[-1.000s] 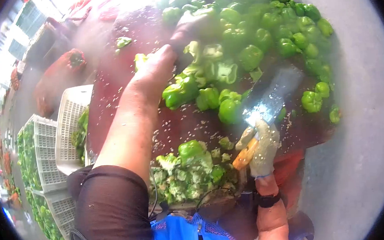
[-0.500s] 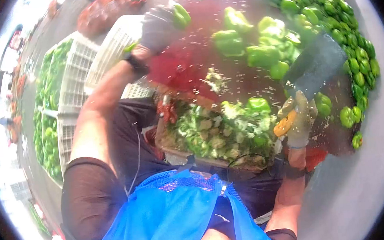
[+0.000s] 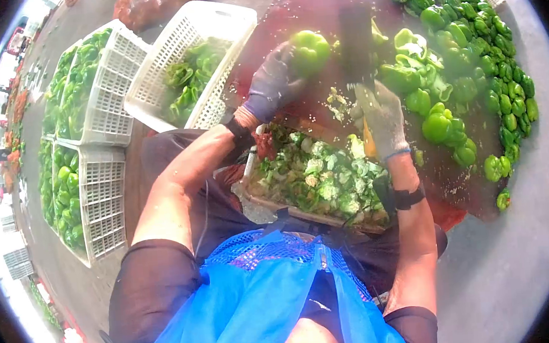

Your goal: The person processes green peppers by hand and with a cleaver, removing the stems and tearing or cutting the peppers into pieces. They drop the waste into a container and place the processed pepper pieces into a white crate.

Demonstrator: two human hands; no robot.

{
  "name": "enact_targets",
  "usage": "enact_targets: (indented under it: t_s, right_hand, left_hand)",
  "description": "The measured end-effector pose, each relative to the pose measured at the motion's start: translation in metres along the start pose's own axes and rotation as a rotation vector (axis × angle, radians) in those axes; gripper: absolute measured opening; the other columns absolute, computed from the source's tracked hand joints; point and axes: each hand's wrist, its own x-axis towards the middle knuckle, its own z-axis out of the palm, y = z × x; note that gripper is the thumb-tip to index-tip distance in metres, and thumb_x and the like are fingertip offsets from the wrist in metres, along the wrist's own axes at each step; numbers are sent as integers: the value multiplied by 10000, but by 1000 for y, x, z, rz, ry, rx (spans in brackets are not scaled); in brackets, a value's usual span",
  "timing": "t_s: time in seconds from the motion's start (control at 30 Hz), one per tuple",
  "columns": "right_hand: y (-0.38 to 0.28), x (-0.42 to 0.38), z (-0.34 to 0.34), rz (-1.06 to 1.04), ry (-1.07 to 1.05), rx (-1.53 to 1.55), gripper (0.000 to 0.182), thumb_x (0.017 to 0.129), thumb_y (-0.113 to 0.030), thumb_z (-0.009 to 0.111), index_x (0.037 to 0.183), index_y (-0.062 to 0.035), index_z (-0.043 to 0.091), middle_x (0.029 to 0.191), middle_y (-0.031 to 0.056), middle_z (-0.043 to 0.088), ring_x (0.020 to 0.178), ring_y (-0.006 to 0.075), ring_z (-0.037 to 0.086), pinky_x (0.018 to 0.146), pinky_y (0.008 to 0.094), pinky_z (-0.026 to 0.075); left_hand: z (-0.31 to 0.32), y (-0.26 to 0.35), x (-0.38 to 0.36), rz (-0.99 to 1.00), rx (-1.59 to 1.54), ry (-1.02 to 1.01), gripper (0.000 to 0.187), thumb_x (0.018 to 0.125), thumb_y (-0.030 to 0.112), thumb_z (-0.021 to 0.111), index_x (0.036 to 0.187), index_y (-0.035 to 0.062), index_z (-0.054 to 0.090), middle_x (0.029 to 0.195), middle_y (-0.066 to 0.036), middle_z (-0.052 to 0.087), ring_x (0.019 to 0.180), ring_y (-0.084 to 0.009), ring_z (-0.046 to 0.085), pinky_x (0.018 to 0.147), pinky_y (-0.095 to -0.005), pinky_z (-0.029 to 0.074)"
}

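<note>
My left hand (image 3: 273,86), in a greyish glove, is closed on a whole green bell pepper (image 3: 309,52) over the red, seed-strewn tabletop (image 3: 313,4). In my right hand (image 3: 384,119), also gloved, is a cleaver (image 3: 357,39); its yellow handle shows below the fingers and its broad dark blade points away from me, seen nearly edge-on and blurred. The blade stands just right of the pepper, apart from it. Cut bell peppers (image 3: 432,82) lie to the right of the cleaver. Scraps and seeds (image 3: 339,102) sit between my hands.
Between my knees stands a bin of pepper cores and trimmings (image 3: 317,178). A white basket (image 3: 147,107) with cut pepper pieces is at left, beside stacked crates (image 3: 105,214) of green peppers. Whole peppers (image 3: 510,88) are heaped along the right. A red mesh sack (image 3: 155,5) lies at the back.
My left hand has come right and down from above the white basket and now holds a whole pepper. My right hand has brought the cleaver left and turned its blade edge-on.
</note>
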Motion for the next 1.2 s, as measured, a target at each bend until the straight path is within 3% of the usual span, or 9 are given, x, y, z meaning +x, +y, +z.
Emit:
enact_targets:
  t_s: [0.2, 0.3, 0.37, 0.57, 0.67, 0.87, 1.03, 1.13, 1.2]
  right_hand:
    - [-11, 51, 39, -111, 10, -325, 249, 956, -276, 488, 976, -71, 629, 646, 38, 646, 532, 157, 631, 530, 318, 528]
    - [32, 75, 42, -302, -162, -917, 229, 914, -242, 495, 956, -52, 616, 652, 96, 635, 587, 247, 653, 583, 366, 525]
    - [16, 62, 45, 303, -241, -360, 244, 882, -237, 505, 924, -16, 602, 670, 134, 641, 578, 252, 651, 582, 360, 523]
    - [15, 85, 43, 254, -375, -519, 275, 880, -218, 487, 881, 11, 639, 700, 138, 661, 588, 243, 651, 545, 370, 519]
    - [17, 85, 50, 344, -288, -327, 281, 873, -236, 527, 863, 16, 650, 690, 147, 662, 594, 250, 656, 546, 377, 522]
    - [56, 91, 27, 509, -311, 259, 232, 878, -258, 584, 830, -32, 574, 624, 122, 602, 466, 235, 588, 397, 362, 475]
    - [50, 57, -5, 340, -131, 267, 237, 879, -262, 573, 857, -27, 558, 623, 110, 598, 473, 213, 583, 415, 355, 472]
    - [30, 22, -43, 302, -98, 259, 246, 902, -260, 544, 879, -16, 560, 628, 95, 624, 493, 186, 598, 445, 313, 480]
    - [33, -1, -65, 239, -62, 360, 240, 917, -262, 561, 877, -25, 559, 627, 78, 624, 486, 165, 590, 443, 289, 480]
  left_hand:
    - [30, -12, -6, -284, -150, 63, 825, 765, 279, 734, 1461, 141, 315, 1375, -104, 463, 1194, -235, 531, 971, -331, 468]
    - [33, -15, -3, -296, -200, 134, 858, 766, 304, 741, 1475, 152, 283, 1381, -102, 468, 1171, -227, 553, 961, -328, 476]
    - [27, -17, 2, -263, -206, 47, 893, 766, 339, 750, 1484, 158, 252, 1391, -103, 462, 1172, -221, 551, 963, -320, 474]
    - [42, -34, 48, -148, -217, -219, 1001, 732, 394, 805, 1458, 25, 222, 1302, -144, 500, 1123, -231, 559, 931, -309, 485]
    - [22, -4, 60, -403, -413, -257, 844, 773, 333, 772, 1402, 21, 302, 1203, -116, 534, 1046, -219, 575, 907, -322, 492]
    - [40, -45, 62, -672, -937, -66, 584, 780, 298, 720, 1262, 86, 468, 1087, -116, 591, 936, -195, 610, 747, -333, 524]
    - [95, -50, 91, -541, -665, 17, 685, 825, 400, 655, 1356, 33, 425, 1233, -176, 554, 1102, -258, 564, 936, -362, 441]
    - [124, -27, 114, -357, -498, 24, 708, 845, 422, 639, 1382, 32, 392, 1234, -157, 554, 1074, -239, 578, 884, -352, 473]
    - [106, 36, 123, -587, -898, -5, 657, 894, 382, 613, 1420, 85, 353, 1214, -139, 562, 1007, -209, 589, 822, -348, 507]
